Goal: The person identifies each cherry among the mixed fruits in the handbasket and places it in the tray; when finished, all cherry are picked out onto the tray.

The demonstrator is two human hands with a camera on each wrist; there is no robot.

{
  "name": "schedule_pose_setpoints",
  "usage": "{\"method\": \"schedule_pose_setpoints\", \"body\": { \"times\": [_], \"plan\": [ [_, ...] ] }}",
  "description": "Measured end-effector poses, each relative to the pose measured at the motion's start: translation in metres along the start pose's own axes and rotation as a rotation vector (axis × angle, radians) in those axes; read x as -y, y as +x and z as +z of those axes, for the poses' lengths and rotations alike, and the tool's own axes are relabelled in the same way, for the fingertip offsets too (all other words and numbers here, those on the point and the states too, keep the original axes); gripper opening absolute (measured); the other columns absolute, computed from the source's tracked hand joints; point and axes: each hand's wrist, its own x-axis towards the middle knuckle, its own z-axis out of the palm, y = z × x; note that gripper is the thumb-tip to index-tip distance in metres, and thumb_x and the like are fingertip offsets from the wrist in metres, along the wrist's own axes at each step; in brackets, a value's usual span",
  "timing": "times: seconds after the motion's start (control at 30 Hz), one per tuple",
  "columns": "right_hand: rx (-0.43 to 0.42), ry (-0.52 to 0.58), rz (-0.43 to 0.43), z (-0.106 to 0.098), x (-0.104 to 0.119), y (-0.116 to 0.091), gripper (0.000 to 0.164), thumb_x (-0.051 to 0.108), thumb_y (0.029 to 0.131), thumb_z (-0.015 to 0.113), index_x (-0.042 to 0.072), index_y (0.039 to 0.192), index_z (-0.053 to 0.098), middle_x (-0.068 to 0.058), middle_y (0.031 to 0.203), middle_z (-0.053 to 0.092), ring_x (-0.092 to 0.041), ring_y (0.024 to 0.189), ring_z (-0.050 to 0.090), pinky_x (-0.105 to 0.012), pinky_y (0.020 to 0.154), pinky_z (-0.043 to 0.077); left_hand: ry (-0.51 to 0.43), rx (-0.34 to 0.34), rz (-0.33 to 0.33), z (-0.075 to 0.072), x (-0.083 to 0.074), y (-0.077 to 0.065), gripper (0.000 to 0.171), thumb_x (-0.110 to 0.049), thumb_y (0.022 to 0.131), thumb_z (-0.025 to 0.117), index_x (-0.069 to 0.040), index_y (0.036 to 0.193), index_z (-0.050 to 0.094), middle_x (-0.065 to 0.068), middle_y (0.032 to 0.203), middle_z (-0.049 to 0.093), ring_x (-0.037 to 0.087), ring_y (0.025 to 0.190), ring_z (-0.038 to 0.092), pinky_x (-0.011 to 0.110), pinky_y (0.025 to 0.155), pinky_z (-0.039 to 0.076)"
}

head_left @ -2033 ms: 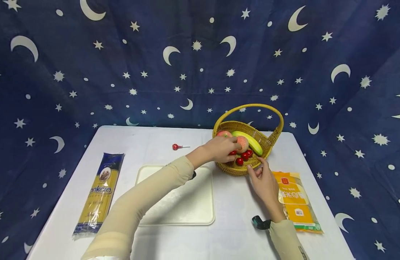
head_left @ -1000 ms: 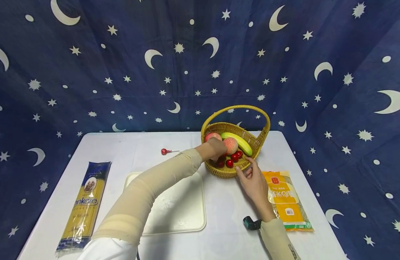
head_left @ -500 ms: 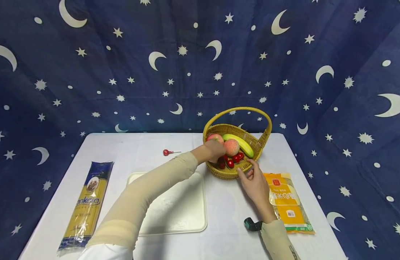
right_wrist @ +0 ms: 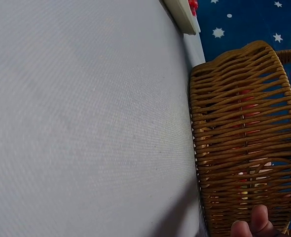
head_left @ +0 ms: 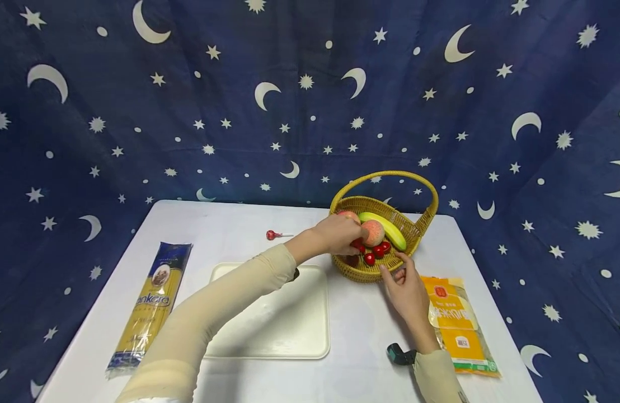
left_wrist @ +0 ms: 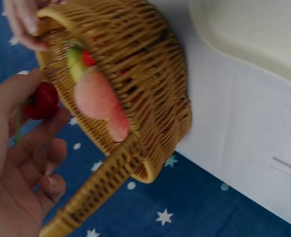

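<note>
your left hand (head_left: 340, 235) pinches a cherry (left_wrist: 43, 102); your right hand (head_left: 407, 286) holds the basket (head_left: 357, 275). the cherry is likely light and slippery, so grip its round sides.

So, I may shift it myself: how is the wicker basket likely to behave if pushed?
The wicker basket is likely light for its size, as gaps show in its weave. It seems fairly stiff: its tall handle stands arched unsupported. The round cherries inside might roll if it tilts.

Cherry (left_wrist: 43, 101) red; basket (left_wrist: 158, 74) yellow-brown weave; backdrop (head_left: 310, 98) navy, white-starred.
</note>
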Motion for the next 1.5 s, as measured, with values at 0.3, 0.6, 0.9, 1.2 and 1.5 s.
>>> {"method": "schedule_pose_setpoints", "body": {
  "times": [0.3,0.6,0.9,1.2,1.5],
  "plan": [
    [0.016,-0.007,0.008,0.001,0.008,-0.003,0.061,0.055,0.102,0.064,0.021,0.151,0.052,-0.008,0.095,0.062,-0.018,0.078,0.055,-0.03,0.062,0.037,-0.131,-0.268,-0.081,-0.003,0.001,-0.073,0.024,-0.037,0.096,0.078,-0.024,0.115,0.071,-0.01,0.098,0.074,0.012,0.073,0.063,0.034,0.07,0.056],
    [-0.006,0.018,0.004,0.0,0.011,-0.005,0.059,0.05,0.103,0.065,0.019,0.151,0.051,-0.005,0.093,0.062,-0.006,0.074,0.051,-0.027,0.063,0.038,-0.153,-0.436,-0.212,0.007,0.008,-0.153,0.021,-0.031,0.092,0.081,-0.023,0.109,0.071,-0.013,0.09,0.072,0.01,0.07,0.061,0.028,0.064,0.05],
    [-0.007,0.053,0.021,0.005,0.014,-0.01,0.06,0.05,0.104,0.063,0.019,0.154,0.048,-0.003,0.094,0.061,0.0,0.072,0.048,-0.022,0.063,0.038,-0.159,-0.51,-0.364,0.026,0.018,-0.218,0.027,-0.034,0.091,0.084,-0.022,0.11,0.07,-0.01,0.092,0.077,0.007,0.074,0.066,0.032,0.072,0.056],
    [-0.016,0.072,0.023,0.005,0.009,-0.013,0.061,0.048,0.105,0.063,0.019,0.156,0.046,-0.001,0.092,0.058,0.0,0.069,0.048,-0.024,0.062,0.037,-0.224,-0.498,-0.53,0.064,0.039,-0.262,0.029,-0.034,0.091,0.085,-0.022,0.112,0.069,-0.006,0.096,0.08,0.013,0.078,0.072,0.034,0.07,0.056],
    [-0.018,0.057,0.006,0.011,0.012,-0.013,0.061,0.048,0.105,0.062,0.018,0.156,0.045,-0.002,0.093,0.057,0.0,0.069,0.047,-0.023,0.062,0.037,-0.243,-0.387,-0.655,0.099,0.06,-0.282,0.034,-0.034,0.091,0.086,-0.018,0.117,0.071,0.0,0.098,0.082,0.013,0.074,0.07,0.032,0.067,0.055]
  ]
}}
